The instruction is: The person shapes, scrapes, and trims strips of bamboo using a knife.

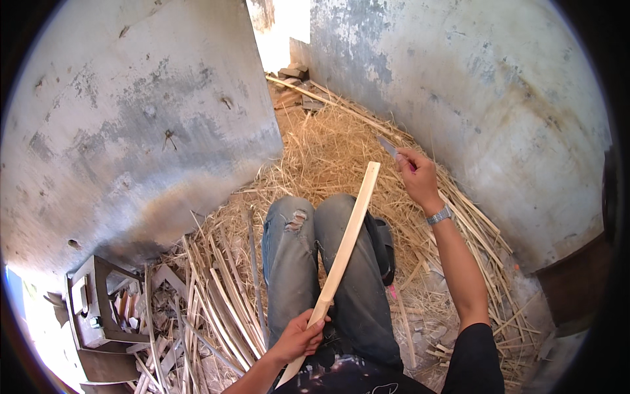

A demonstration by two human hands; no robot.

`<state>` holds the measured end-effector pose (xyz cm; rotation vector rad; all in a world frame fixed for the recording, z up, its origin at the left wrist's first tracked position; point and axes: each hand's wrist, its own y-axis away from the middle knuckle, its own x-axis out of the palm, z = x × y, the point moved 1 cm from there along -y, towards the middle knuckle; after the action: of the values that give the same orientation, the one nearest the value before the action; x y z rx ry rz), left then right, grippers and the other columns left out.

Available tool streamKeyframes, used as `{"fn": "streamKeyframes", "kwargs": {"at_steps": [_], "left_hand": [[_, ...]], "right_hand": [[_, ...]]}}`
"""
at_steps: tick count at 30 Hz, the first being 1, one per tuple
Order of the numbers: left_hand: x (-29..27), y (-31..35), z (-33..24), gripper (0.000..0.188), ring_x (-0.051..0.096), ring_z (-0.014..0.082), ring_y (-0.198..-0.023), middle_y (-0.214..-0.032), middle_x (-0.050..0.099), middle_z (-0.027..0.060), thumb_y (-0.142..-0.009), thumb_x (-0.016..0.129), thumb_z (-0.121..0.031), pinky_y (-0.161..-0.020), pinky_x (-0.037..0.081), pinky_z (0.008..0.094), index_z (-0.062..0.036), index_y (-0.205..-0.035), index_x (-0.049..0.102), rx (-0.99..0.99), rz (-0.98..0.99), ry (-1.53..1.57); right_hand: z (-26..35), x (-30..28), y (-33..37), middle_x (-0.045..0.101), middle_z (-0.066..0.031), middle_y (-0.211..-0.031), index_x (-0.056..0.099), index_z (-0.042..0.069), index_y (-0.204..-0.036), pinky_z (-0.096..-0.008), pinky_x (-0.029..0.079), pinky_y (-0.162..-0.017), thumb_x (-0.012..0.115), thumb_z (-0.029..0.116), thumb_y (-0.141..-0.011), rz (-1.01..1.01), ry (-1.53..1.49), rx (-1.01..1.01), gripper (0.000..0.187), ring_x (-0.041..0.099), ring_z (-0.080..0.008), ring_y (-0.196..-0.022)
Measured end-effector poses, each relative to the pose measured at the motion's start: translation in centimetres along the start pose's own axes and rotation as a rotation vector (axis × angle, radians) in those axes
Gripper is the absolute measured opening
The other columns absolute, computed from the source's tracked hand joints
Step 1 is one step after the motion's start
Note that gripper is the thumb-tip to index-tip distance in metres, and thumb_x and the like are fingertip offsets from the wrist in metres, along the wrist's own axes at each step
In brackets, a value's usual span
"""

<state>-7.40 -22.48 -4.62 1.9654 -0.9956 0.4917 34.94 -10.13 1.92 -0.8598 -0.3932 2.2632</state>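
Note:
My left hand (303,337) is closed around the lower part of a long, pale bamboo strip (348,244). The strip slants up across my lap, its far end above my right knee. Out to the right, my right hand (418,176) grips a knife (387,146) by a handle mostly hidden in the fingers. Its blade points up and to the left, apart from the strip.
Thin shavings (335,141) cover the floor ahead of my knees. Several long strips (220,295) lie at my left, more along the right wall (472,85). An open-fronted metal casing (108,338) with scraps inside stands at the lower left. Another wall (144,111) rises on the left.

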Motion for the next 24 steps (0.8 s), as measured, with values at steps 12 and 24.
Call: {"fn": "streamKeyframes", "kwargs": {"at_steps": [12, 24], "left_hand": [[1.4, -0.4, -0.6, 0.04, 0.045, 0.0032, -0.056, -0.078, 0.057, -0.0035, -0.107, 0.056, -0.02, -0.051, 0.036, 0.0187, -0.0141, -0.145, 0.048, 0.121, -0.206, -0.356], [1.6, -1.0, -0.8, 0.038, 0.043, 0.002, -0.057, -0.079, 0.056, -0.0041, -0.106, 0.059, -0.02, -0.051, 0.035, 0.0185, -0.0154, -0.143, 0.053, 0.11, -0.267, -0.355]], "right_hand": [[1.4, 2.0, 2.9, 0.07, -0.0078, -0.073, 0.074, 0.009, -0.124, -0.0272, 0.041, -0.055, 0.066, 0.009, -0.096, 0.161, 0.051, 0.008, 0.029, 0.048, -0.0079, -0.059], [7.1, 1.5, 15.0, 0.068, -0.0198, -0.076, 0.075, 0.018, -0.125, -0.0367, 0.047, -0.053, 0.065, 0.003, -0.092, 0.502, -0.211, -0.096, 0.037, 0.061, -0.0165, -0.053]]}}
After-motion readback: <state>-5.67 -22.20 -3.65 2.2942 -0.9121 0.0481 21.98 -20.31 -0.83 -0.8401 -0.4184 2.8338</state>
